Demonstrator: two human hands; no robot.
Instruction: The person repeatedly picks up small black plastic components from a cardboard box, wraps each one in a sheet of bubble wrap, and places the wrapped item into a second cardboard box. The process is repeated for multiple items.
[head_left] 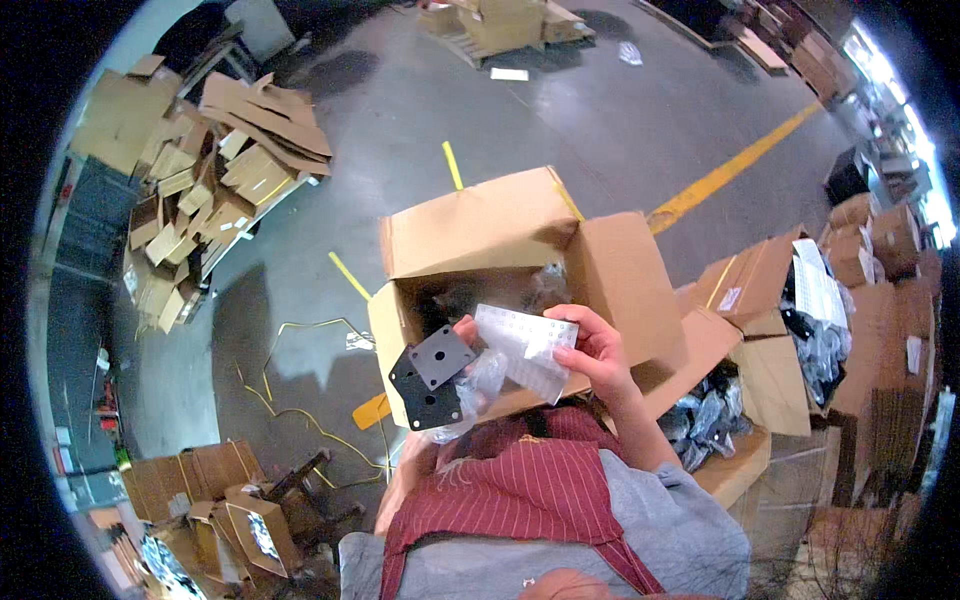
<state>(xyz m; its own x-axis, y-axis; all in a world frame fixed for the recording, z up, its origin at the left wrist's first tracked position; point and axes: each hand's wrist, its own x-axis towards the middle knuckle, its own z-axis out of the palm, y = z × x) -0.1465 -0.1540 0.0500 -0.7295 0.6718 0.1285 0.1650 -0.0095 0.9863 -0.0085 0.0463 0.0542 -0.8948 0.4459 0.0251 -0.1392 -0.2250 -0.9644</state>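
My right hand [597,348] is closed on a thin white sheet [525,350] with rows of small marks or holes, gripping its right edge between thumb and fingers. At the sheet's left edge a fingertip of my left hand [466,328] shows; most of that hand is hidden. It holds two flat dark metal plates [441,357] with a larger central hole and smaller corner holes, one overlapping the other. A crumpled clear plastic bag [483,381] hangs beside the plates. Below all this stands an open cardboard box [480,230], its inside dark with some clear plastic showing.
Flattened cardboard pieces [210,170] are heaped at the far left. On the right, another open box [765,345] bears plastic-wrapped parts. Yellow strapping [300,410] lies loose on the floor at left. More boxes [210,515] stand at the lower left.
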